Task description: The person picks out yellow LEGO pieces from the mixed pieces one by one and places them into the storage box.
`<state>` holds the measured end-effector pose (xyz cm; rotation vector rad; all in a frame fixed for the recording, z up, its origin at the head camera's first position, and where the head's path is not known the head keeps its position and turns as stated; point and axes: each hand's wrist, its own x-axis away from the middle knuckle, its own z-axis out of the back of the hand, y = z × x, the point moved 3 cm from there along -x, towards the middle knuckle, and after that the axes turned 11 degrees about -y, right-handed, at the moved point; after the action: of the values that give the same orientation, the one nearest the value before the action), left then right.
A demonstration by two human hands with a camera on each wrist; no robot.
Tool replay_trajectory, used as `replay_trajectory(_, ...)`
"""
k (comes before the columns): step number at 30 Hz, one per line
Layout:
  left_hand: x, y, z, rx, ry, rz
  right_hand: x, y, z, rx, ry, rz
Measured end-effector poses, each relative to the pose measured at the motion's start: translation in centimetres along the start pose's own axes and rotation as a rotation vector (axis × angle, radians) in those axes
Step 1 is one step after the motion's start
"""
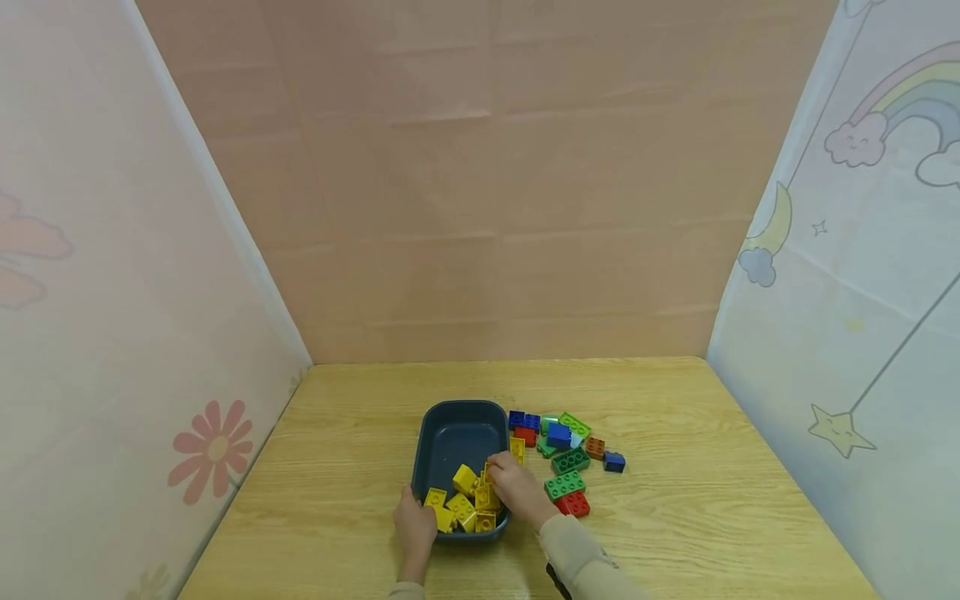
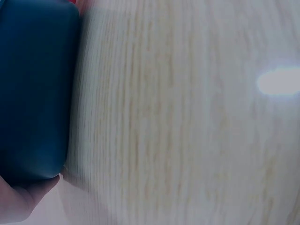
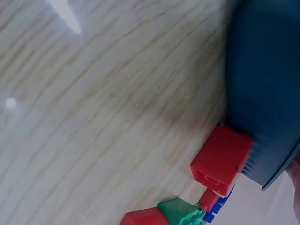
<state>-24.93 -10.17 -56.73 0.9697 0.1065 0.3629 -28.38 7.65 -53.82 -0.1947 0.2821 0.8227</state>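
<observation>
A dark blue plastic bin (image 1: 463,407) stands on the table with several yellow toy bricks (image 1: 462,510) heaped in its near end. My left hand (image 1: 416,523) grips the bin's near left side; in the left wrist view its fingers (image 2: 40,190) lie against the bin's end. Over the right rim reaches my right hand (image 1: 519,490), its fingertips pinching a yellow brick among those inside. That brick is partly hidden by the fingers. Only a sliver of this hand shows beyond the bin wall (image 3: 262,93) in the right wrist view.
Right of the bin lie loose bricks: a yellow brick (image 1: 517,450) beside its wall, a dark green brick (image 1: 571,461), a green brick (image 1: 565,485), a red brick (image 1: 573,504), an orange-brown brick (image 1: 595,448) and several blue ones. Fabric walls (image 1: 480,208) enclose the table (image 1: 675,500).
</observation>
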Motion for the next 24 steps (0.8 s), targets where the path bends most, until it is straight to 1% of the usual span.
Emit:
replay_trajectory(6,0.10,0.22,0.18,-0.001,-0.002,-0.008,-0.21,-0.37,0.26,0.043,-0.107,-0.015)
replay_trajectory(10,0.09,0.11,0.15,0.002,-0.001,-0.014,-0.23,-0.58,0.36,0.079,-0.141,-0.012)
replay_trajectory(12,0.05,0.01,0.10,0.008,-0.001,-0.012,-0.24,-0.66,0.40,0.101,-0.136,-0.004)
replay_trajectory(16,0.02,-0.19,-0.01,0.011,0.003,-0.016,-0.14,-0.73,0.44,0.136,-0.078,0.034)
replay_trajectory(17,0.02,-0.24,-0.04,0.012,0.005,-0.017,-0.08,-0.61,0.15,0.151,-0.055,0.050)
replay_trajectory(19,0.03,-0.27,-0.06,0.011,0.010,-0.023,-0.03,-0.62,0.15,0.152,-0.037,0.061)
replay_trajectory(23,0.06,-0.29,-0.09,0.009,0.017,-0.029,-0.10,-0.72,0.22,0.144,-0.051,0.049)
replay_trajectory(24,0.06,-0.28,-0.09,0.010,0.017,-0.031,-0.15,-0.89,0.53,0.135,-0.072,0.033)
